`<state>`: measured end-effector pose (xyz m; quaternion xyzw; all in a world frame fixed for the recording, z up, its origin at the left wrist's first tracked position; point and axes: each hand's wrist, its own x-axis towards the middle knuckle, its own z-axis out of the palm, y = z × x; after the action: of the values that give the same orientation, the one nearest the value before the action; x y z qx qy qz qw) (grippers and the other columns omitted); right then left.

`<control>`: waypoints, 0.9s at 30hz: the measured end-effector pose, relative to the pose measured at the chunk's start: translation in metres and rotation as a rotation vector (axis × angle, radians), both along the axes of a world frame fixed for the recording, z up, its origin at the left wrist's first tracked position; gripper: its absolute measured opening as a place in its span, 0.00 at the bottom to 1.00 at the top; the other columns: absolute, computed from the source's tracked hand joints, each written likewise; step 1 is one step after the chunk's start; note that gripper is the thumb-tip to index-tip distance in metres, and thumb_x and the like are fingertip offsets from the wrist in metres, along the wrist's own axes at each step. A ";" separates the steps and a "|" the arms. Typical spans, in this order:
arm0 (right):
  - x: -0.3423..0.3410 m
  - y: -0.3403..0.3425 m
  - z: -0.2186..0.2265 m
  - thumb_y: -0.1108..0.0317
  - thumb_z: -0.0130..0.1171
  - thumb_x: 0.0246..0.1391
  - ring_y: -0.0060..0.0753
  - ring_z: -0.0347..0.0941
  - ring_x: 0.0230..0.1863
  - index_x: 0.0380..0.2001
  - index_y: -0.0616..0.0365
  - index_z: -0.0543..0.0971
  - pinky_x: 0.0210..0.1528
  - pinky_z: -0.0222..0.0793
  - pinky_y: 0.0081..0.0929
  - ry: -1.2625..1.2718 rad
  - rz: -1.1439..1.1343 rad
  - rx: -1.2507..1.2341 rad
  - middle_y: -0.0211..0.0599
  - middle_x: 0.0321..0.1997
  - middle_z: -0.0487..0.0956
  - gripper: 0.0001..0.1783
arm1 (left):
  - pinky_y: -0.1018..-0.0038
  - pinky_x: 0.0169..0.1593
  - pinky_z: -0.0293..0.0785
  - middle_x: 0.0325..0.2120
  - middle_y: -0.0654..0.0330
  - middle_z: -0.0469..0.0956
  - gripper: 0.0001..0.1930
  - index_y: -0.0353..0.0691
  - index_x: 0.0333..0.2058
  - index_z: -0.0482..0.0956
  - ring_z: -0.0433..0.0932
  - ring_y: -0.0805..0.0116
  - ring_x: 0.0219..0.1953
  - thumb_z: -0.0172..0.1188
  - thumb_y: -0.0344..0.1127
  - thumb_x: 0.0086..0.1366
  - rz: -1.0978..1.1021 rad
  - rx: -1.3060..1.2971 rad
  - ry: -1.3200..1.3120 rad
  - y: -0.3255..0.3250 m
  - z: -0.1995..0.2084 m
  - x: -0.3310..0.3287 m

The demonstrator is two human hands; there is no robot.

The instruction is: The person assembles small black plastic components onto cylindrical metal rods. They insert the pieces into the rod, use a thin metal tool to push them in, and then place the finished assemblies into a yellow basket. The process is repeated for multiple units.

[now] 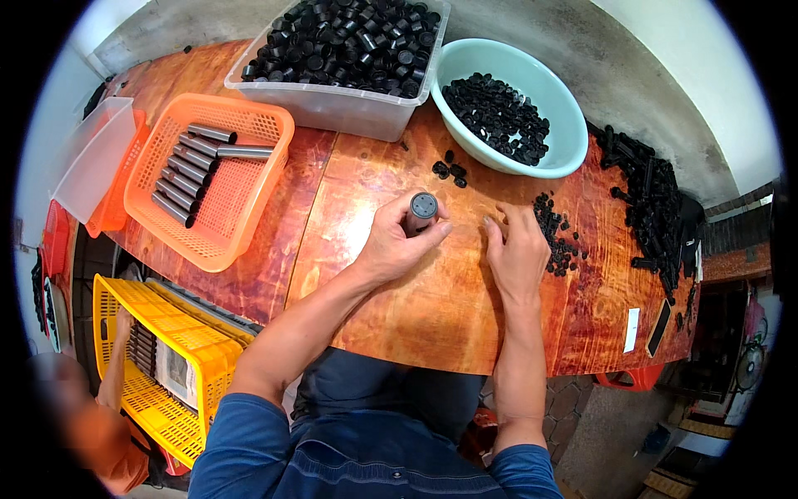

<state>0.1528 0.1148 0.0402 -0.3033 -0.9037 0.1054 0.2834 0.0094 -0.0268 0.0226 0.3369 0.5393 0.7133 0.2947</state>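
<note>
Item held: one short metal tube (420, 213), upright in the left hand (391, 245) near the middle of the bench (432, 308). The grip is closed around its body, fingers wrapped on the near and left sides, thumb on the right; only the top end shows above the fist. Appearance: dark grey cylinder, its upper end closed by a round cap with small marks on the face.

Right hand (517, 254): lies palm down on the bench just right of the tube, not touching it; the grip holds nothing that can be seen, fingertips bent toward a scatter of small black caps (555, 237) just to its right.

Counts:
- Orange basket (237, 241), far left: about nine metal tubes (187, 170) laid side by side, two of them crosswise at the far end.
- Clear plastic tub (332, 104), far centre: black caps heaped, too many to count.
- Pale green bowl (565, 125), far right: one heap of small black pieces, uncounted.
- Loose black pieces (450, 169) between bowl and tube: about five.
- Pile of black parts (652, 204) at the bench's right edge: uncounted.
- Yellow crate (166, 366), below the bench on the near left: one, with dark tubes inside.
- Empty clear container (91, 158), far left: one.
</note>
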 end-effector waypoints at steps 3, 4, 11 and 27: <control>-0.004 -0.006 -0.002 0.72 0.68 0.49 0.49 0.77 0.38 0.41 0.61 0.80 0.41 0.74 0.38 0.236 0.139 -0.078 0.46 0.37 0.79 0.14 | 0.81 0.30 0.60 0.25 0.72 0.68 0.12 0.39 0.33 0.77 0.64 0.83 0.27 0.65 0.42 0.64 -0.044 0.050 -0.029 -0.001 -0.001 0.000; -0.005 -0.009 -0.005 0.73 0.68 0.49 0.49 0.77 0.38 0.42 0.62 0.80 0.41 0.74 0.38 0.254 0.195 -0.019 0.46 0.37 0.79 0.15 | 0.80 0.30 0.60 0.25 0.71 0.69 0.17 0.39 0.32 0.76 0.65 0.82 0.27 0.63 0.49 0.65 -0.055 0.080 -0.045 -0.001 -0.004 -0.001; -0.019 -0.042 -0.013 0.71 0.71 0.45 0.53 0.77 0.43 0.53 0.64 0.75 0.47 0.72 0.41 0.232 0.525 -0.236 0.52 0.42 0.80 0.30 | 0.78 0.31 0.56 0.24 0.67 0.68 0.29 0.40 0.26 0.73 0.62 0.77 0.26 0.50 0.65 0.67 -0.142 0.196 -0.200 -0.003 -0.016 -0.017; -0.037 -0.050 -0.040 0.77 0.64 0.46 0.53 0.75 0.43 0.57 0.68 0.70 0.47 0.69 0.42 0.201 0.588 -0.287 0.50 0.40 0.79 0.32 | 0.80 0.28 0.62 0.22 0.59 0.75 0.16 0.36 0.43 0.71 0.70 0.77 0.24 0.55 0.42 0.63 -0.173 0.202 -0.223 -0.010 0.019 -0.023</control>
<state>0.1163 0.0648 -0.0001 -0.0547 -0.8959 0.3381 0.2828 -0.0135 -0.0364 0.0420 0.3286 0.3978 0.7689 0.3776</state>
